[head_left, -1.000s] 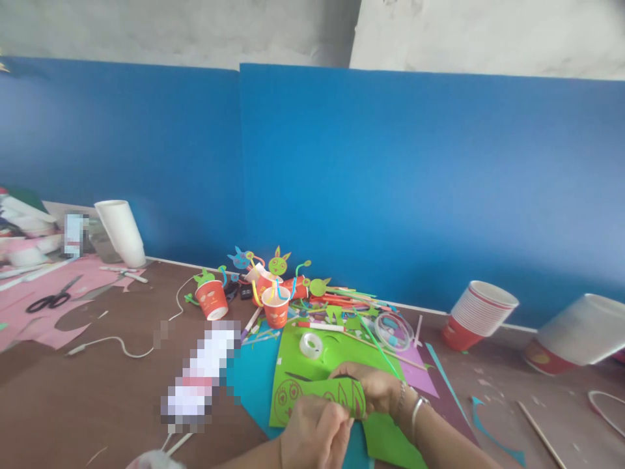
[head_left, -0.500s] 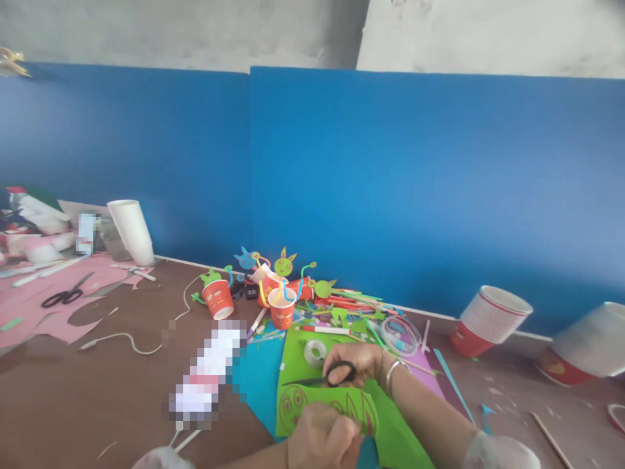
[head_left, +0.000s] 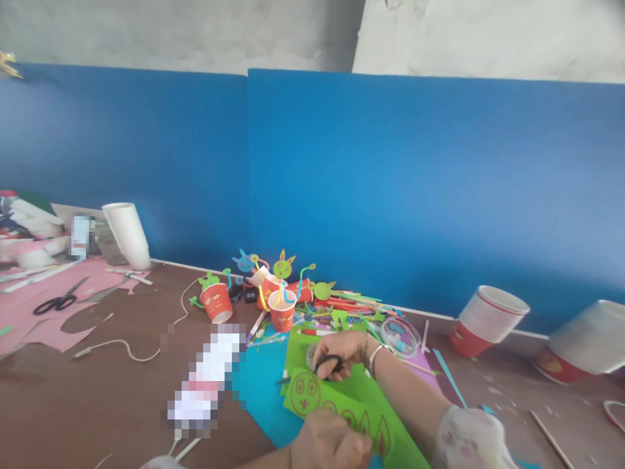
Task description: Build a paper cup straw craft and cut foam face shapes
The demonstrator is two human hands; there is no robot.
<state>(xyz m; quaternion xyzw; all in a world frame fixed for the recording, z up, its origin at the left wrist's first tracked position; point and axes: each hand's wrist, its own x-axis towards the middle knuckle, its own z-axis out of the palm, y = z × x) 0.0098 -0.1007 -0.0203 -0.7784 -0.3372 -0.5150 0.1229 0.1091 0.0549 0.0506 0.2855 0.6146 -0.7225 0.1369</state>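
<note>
My right hand is closed around the handles of black scissors, whose blades point left over the green paper. My left hand at the bottom edge pinches a green paper cut-out drawn with a face and leaf shapes. The cut-out lies over a larger green sheet and a blue sheet on the brown table. A roll of clear tape sits just behind my right hand, partly hidden.
Decorated red paper cups with paper animals and straws stand behind the sheets. A clear round lid, stacked cups lying at right, a white cup stack, other scissors on pink paper at left, a white cable.
My right hand picked up the black scissors and moved up-left with them. The green cut-out has turned, its face end now pointing further up and left.
</note>
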